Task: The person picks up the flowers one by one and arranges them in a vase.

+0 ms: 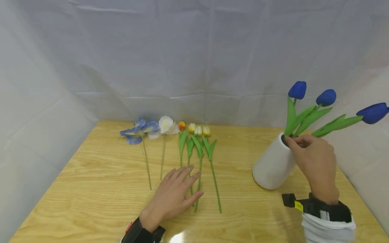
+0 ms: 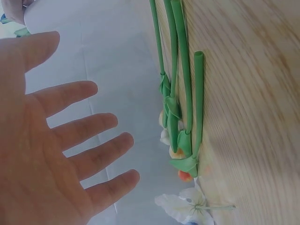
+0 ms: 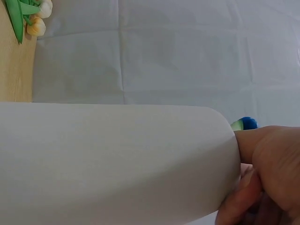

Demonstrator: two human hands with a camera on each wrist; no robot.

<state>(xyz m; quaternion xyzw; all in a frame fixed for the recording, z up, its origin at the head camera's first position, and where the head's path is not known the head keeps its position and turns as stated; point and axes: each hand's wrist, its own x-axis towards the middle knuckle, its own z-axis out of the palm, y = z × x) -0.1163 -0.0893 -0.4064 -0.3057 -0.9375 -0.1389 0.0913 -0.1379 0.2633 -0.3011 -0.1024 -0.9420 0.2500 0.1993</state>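
Observation:
Three blue tulips with green leaves lean out of a white vase (image 1: 273, 165) at the right: a left one (image 1: 297, 90), a middle one (image 1: 326, 97) and a far right one (image 1: 373, 113). My right hand (image 1: 317, 160) is at the vase's mouth, thumb and fingers pinching a blue tulip low on its stem; the hand hides that grip. In the right wrist view the vase (image 3: 108, 159) fills the lower part and covers the thumb tip. My left hand (image 1: 174, 192) is over the lower stems of several small tulips (image 1: 199, 148), fingers spread, holding nothing.
Left of the small tulips lie a white flower (image 1: 166, 125) and a blue-purple iris (image 1: 139, 130) on long stems. All rest on a wooden table (image 1: 91, 189). White sheeting (image 1: 194, 60) hangs behind the table and along its sides.

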